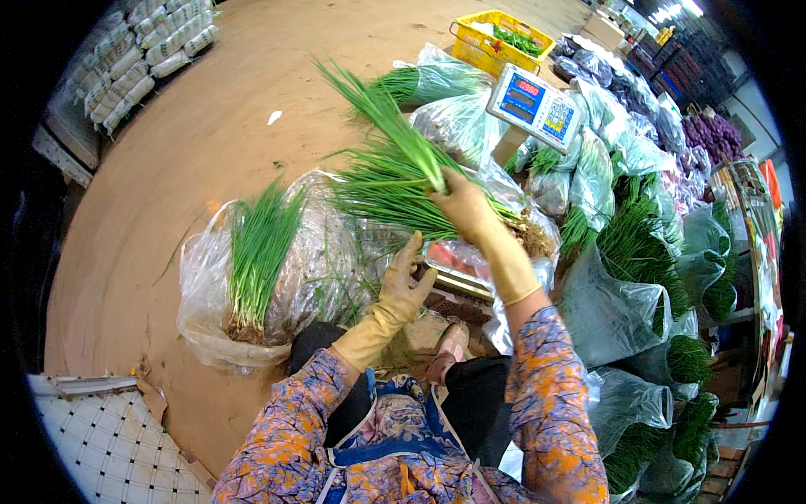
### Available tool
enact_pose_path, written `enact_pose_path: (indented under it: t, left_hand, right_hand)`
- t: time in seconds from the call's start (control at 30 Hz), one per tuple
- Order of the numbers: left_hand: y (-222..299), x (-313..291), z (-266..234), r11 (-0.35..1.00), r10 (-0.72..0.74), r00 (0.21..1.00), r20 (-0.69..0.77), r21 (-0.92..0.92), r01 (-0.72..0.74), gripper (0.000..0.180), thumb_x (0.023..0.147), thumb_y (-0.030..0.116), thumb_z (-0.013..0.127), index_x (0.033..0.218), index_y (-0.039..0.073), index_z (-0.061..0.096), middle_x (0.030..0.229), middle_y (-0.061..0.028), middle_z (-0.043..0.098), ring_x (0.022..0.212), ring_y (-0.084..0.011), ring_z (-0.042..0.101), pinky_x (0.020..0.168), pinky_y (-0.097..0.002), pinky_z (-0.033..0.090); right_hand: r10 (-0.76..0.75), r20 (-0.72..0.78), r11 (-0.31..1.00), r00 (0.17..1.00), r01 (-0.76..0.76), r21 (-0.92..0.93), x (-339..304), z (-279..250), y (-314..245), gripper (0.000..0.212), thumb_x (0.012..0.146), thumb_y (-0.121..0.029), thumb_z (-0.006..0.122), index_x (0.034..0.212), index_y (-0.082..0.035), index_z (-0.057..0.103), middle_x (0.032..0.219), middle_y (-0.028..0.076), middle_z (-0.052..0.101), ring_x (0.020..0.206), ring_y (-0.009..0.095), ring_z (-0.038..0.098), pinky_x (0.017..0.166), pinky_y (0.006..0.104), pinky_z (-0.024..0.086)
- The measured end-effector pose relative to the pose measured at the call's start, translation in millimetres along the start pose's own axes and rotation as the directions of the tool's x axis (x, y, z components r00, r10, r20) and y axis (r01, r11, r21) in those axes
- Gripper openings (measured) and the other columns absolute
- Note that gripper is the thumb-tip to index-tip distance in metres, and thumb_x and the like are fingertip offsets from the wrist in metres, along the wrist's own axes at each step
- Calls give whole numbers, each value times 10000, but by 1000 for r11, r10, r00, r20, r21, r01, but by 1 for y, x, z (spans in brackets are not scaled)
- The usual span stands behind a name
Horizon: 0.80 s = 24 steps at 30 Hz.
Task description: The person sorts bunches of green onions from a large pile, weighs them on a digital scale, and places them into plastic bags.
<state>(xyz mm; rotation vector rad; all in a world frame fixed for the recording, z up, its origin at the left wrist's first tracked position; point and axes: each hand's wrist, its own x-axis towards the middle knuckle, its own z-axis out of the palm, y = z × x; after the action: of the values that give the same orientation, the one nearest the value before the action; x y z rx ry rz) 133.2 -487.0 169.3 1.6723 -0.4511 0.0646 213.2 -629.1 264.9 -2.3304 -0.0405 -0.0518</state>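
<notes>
My right hand, in a yellow rubber glove, grips a bunch of green onions by its pale lower end. The leaves point away to the upper left. Under it, a larger pile of green onions lies across the scale's platform, its muddy roots to the right. Nearer to me, my gloved left hand is open, thumb and fingers apart, beside the platform's left edge with nothing in it. To the left, another bunch of green onions rests on clear plastic bags.
Behind the pile stands the scale's lit display. Plastic bags of greens crowd the right side. A yellow crate holds leafy greens at the back. Stacked white sacks stand far left on the brown floor.
</notes>
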Motion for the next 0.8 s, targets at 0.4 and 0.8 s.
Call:
enact_pose_path:
  t: [0.4, 0.8]
  left_hand:
    - [-29, 25, 49, 950, -149, 924, 351, 310, 35, 478, 781, 267, 535, 1196, 50, 439, 1162, -181, 487, 1056, -322, 473, 898, -361, 381]
    - [-53, 14, 55, 851, -5, 978, 209, 515, -106, 618, 713, 235, 600, 1240, 20, 359, 1231, -222, 396, 1157, -366, 343, 990, -405, 267]
  right_hand:
    - [160, 83, 757, 984, -69, -650, -20, -62, 142, 503, 702, -173, 591, 1177, -74, 454, 1038, 190, 558, 976, 336, 526, 814, 402, 419]
    - [358, -803, 924, 477, -304, 232, -167, -48, 205, 450, 749, -95, 534, 1151, 86, 443, 1168, 220, 483, 1111, 291, 453, 963, 320, 315]
